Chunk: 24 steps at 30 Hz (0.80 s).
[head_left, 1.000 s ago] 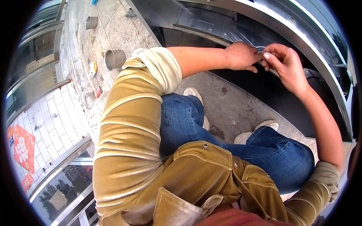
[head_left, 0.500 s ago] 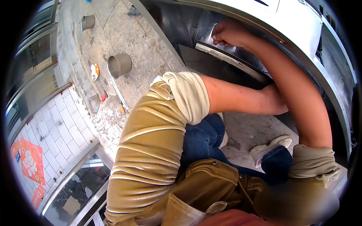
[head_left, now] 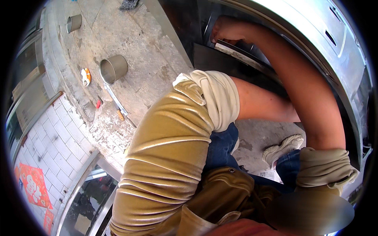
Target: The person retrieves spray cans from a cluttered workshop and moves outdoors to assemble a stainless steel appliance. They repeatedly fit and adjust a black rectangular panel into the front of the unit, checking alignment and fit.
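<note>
My right hand (head_left: pixel 228 30) reaches into the open dark metal cabinet (head_left: pixel 179 33), its fingers curled at the far end of a dark panel with a worn whitish edge (head_left: pixel 240 56). Whether those fingers grip the panel or something small cannot be made out. Bare below a rolled-up sleeve, my left forearm (head_left: pixel 264 100) passes behind my right forearm (head_left: pixel 309 84). My left hand is hidden there, close to the cabinet's lower part, and its fingers do not show.
On the stained concrete floor at left stand two metal pots, a nearer one (head_left: pixel 113 69) and a farther one (head_left: pixel 74 23). Beside them lie an orange-and-white packet (head_left: pixel 86 77) and a long blade with an orange handle (head_left: pixel 115 101). The cabinet's bright metal top (head_left: pixel 315 27) curves overhead at right.
My right hand has moved slightly left and down, onto the end of the whitish-edged panel. My left arm has shifted right, its hand going further behind my right forearm. The view has tilted a little.
</note>
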### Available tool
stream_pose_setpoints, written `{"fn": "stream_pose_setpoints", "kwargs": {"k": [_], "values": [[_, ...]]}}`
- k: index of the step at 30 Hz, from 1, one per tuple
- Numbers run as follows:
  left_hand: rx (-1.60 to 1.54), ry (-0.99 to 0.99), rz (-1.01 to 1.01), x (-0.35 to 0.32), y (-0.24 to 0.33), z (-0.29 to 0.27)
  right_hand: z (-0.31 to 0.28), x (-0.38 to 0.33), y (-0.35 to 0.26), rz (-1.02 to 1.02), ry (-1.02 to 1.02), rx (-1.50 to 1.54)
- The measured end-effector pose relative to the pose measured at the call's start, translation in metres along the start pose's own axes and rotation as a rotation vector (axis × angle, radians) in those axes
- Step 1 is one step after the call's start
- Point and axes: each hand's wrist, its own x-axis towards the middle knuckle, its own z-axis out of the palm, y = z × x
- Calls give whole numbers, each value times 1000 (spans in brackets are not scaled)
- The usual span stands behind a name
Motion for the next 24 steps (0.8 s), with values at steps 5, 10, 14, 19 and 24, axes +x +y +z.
{"fn": "stream_pose_setpoints", "kwargs": {"k": [5,10,14,19,24], "values": [[32,-58,5,12,2,-7,4,-3,-6,51,-21,86],[17,-158,39,11,2,-7,2,-49,10,73,190,-50],[61,-163,26,0,6,-19,6,-82,26,114,323,-116],[122,-154,13,9,11,-24,6,-105,31,128,325,-171],[218,-49,71,13,13,-26,-9,-89,34,122,160,-188]]}}
